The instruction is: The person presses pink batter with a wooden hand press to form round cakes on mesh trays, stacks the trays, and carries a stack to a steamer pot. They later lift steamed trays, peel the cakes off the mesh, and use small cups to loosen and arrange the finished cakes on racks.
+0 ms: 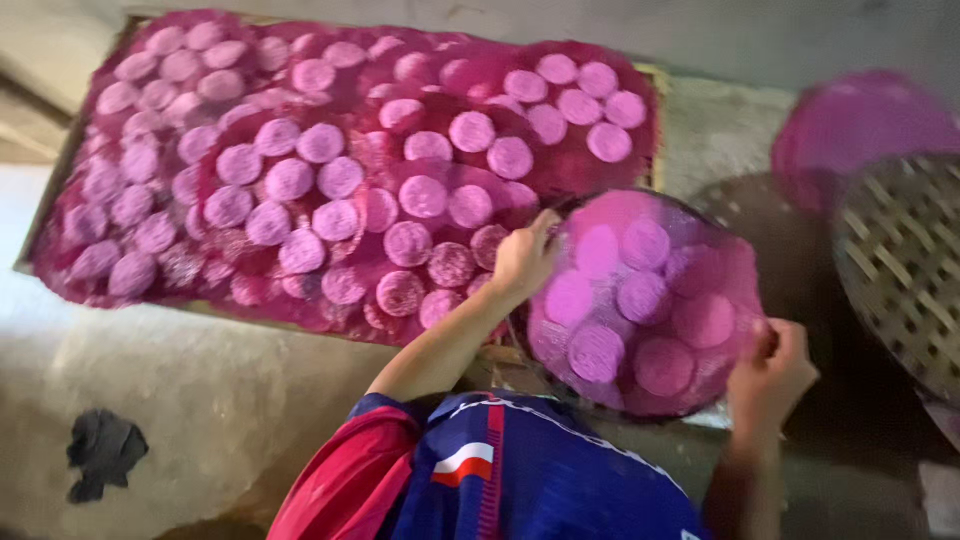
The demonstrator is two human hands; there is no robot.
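A round pink mesh sheet carrying several pink round cakes is held between both my hands, in front of my blue and red shirt. My left hand grips its upper left rim. My right hand grips its lower right rim. The sheet's left edge sits just over the right end of a large rectangular tray, which is covered with overlapping pink mesh sheets full of the same pink cakes. The picture is blurred by motion.
A round woven bamboo tray lies at the right, with another pink round sheet behind it. A dark rag lies on the pale concrete floor at the lower left.
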